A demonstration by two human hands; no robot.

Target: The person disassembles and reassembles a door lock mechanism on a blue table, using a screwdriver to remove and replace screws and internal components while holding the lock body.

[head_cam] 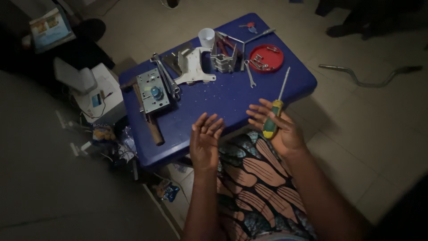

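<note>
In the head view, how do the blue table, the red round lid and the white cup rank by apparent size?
1. blue table
2. red round lid
3. white cup, clearly smaller than the lid, though it lies farther from the camera.

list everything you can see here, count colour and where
table: 1, blue, centre
lock body: 1, grey metal, table's left side
wrenches: a few, silver, right of the lock body
white bracket: 1, white, table's middle rear
cup: 1, white, rear edge
tool holder: 1, grey, beside the cup
red dish: 1, red, rear right, small metal parts inside
screwdriver: 1, yellow-green handle, lying on the right hand
bent pipe: 1, grey, floor at right
white box: 1, white, floor left of table
left hand: 1, open, empty, over table's near edge
right hand: 1, palm up, open
</note>
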